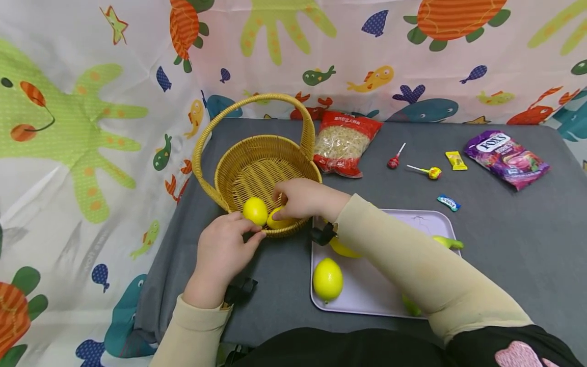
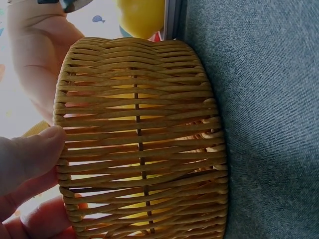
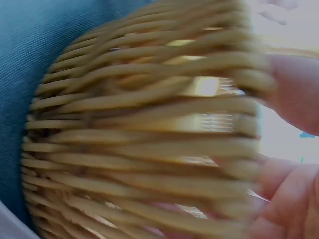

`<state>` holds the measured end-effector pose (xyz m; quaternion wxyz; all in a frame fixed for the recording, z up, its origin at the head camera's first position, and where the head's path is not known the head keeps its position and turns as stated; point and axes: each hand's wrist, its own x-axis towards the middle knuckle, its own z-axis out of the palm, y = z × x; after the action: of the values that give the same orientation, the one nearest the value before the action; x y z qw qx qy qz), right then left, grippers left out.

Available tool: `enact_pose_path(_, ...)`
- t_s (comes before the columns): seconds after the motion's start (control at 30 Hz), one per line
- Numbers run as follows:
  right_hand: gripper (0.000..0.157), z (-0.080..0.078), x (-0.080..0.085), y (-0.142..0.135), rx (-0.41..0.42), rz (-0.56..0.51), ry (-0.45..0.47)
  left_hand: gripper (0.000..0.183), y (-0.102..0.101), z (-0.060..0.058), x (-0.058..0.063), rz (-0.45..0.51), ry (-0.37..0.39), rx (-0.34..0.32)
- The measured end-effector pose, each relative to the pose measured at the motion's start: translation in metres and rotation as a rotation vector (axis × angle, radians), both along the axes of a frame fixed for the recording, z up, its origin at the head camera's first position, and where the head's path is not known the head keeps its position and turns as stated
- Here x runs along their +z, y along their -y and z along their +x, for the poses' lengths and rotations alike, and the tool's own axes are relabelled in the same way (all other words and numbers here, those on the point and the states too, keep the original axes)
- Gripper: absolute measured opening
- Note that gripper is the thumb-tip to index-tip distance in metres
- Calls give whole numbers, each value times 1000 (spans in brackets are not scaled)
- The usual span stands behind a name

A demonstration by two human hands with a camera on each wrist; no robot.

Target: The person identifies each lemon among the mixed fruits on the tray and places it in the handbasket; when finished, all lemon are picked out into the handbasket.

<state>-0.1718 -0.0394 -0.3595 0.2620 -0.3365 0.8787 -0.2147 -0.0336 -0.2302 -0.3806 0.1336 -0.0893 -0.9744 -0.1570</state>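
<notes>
A yellow wicker basket (image 1: 257,148) with a tall arched handle stands at the left of the table. My left hand (image 1: 224,250) pinches its near rim, the thumb outside the weave in the left wrist view. Inside lie two lemons: one lemon (image 1: 255,211) in plain sight, and a second lemon (image 1: 281,220) partly under my right hand (image 1: 304,199). The right hand reaches over the rim, its thumb against the second lemon. A gap shows between its thumb and fingers in the blurred right wrist view, with no fruit visible there.
A lilac tray (image 1: 367,300) holds a lemon (image 1: 327,279), another lemon (image 1: 343,248) half hidden by the right sleeve, and green pieces (image 1: 447,242). Behind are a red pasta bag (image 1: 344,145), lollipops (image 1: 433,173), small wrapped sweets (image 1: 455,160) and a purple candy bag (image 1: 504,158).
</notes>
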Motion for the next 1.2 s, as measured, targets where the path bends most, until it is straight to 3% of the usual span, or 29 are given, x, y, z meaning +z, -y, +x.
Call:
enact_pose_path(0.3, 43, 7, 44, -43, -116, -258, 128, 14, 1, 3, 1, 6, -5, 5)
enact_pose_path(0.5, 37, 10, 64, -92, -238, -323, 113, 15, 2, 3, 0, 6, -23, 0)
enact_pose_path(0.63, 38, 10, 55, -124, -354, -295, 156, 15, 1, 3, -1, 0, -27, -8)
enact_pose_path(0.9, 50, 14, 15, -171, -531, -162, 261, 16, -1, 2, -2, 2, -26, -10)
enact_pose_path(1.2, 53, 18, -17, -179, -474, -85, 348, 16, -2, 0, -3, 13, -35, -10)
